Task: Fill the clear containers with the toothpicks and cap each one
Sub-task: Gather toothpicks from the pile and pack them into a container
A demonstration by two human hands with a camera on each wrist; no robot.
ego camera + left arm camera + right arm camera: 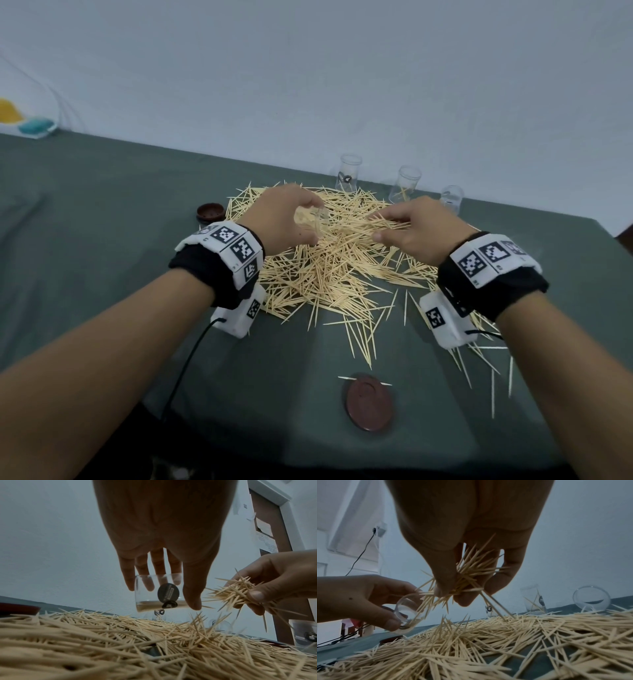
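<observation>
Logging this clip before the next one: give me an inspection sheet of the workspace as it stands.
Surface: table under a dark green cloth.
Job's things: toothpick pile; three clear containers at the far edge, uncapped; two brown caps lying loose.
Clutter: yellow and teal items at far left.
Grippers: left hand holds a tilted clear container; right hand pinches a toothpick bundle at its mouth.
Cables: black wrist-camera lead; wall plug lead.
Surroundings: pale wall, brown door.

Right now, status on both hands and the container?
Left hand grips tilted clear container. Right hand pinches toothpick bundle at its mouth. Brown caps still off. Nothing blocking.
</observation>
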